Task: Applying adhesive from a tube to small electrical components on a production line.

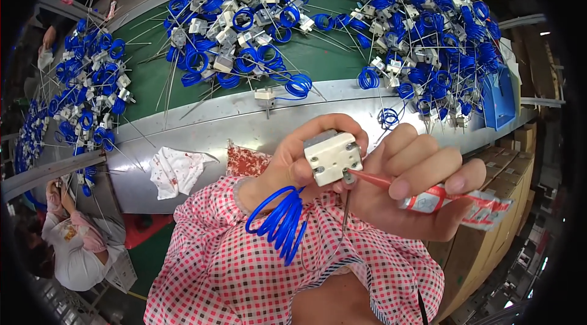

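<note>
My left hand (287,151) is closed around a white, block-shaped thermostat (330,165), its pale face with metal terminals turned up. From the thermostat hangs a blue coiled capillary tube (281,227), below my left wrist. My right hand (416,172) grips a red and silver squeeze tube (428,199). The tube's red tapered nozzle (370,178) points left, its tip at the metal terminal on the thermostat's lower edge. Whether any paste comes out of the tip, I cannot tell.
Heaps of similar blue-coiled thermostats (238,25) lie on the green belt (330,56); one thermostat (265,96) sits at the metal edge (214,120). Nearer are a stained white cloth (177,172) and a blue bin (500,99). Cardboard boxes (483,239) stand right; another person (79,251) sits left.
</note>
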`<action>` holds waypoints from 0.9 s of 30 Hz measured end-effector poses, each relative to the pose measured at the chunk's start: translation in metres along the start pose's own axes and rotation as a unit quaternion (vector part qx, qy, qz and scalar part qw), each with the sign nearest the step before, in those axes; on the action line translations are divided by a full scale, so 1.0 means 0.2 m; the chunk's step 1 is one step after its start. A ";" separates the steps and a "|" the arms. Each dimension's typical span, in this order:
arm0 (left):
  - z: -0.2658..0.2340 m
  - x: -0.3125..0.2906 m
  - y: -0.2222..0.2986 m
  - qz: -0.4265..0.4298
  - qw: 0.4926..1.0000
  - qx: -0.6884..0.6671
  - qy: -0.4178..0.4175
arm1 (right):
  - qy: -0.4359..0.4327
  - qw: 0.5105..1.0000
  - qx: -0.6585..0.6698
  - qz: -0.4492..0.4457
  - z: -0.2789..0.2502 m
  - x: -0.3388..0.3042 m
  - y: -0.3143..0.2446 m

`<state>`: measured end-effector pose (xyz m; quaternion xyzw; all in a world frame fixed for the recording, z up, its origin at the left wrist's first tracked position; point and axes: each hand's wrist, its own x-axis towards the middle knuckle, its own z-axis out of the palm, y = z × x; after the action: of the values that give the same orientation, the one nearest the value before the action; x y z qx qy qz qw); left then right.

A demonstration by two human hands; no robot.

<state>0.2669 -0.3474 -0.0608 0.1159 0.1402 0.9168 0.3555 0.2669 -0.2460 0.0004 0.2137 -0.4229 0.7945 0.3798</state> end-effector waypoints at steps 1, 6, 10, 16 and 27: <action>0.01 0.00 -0.01 -0.019 0.999 -0.035 0.004 | -0.006 1.000 -0.016 -0.025 0.01 -0.01 0.01; 0.01 0.05 -0.03 0.007 0.992 -0.116 -0.044 | 0.026 0.997 -0.041 -0.064 0.00 -0.01 0.01; 0.02 0.05 -0.03 0.007 0.990 -0.136 -0.039 | -0.028 0.997 -0.054 -0.038 0.00 0.02 0.00; 0.02 0.04 -0.03 0.003 0.989 -0.140 -0.040 | -0.066 0.995 -0.067 -0.015 -0.02 0.01 -0.01; 0.02 0.03 -0.02 -0.011 0.990 -0.138 -0.026 | -0.085 0.993 -0.086 0.003 -0.01 0.01 -0.02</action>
<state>0.2662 -0.3395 -0.0570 0.0878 0.0049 0.9202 0.3815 0.2692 -0.2420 0.0027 0.2456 -0.5209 0.7353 0.3573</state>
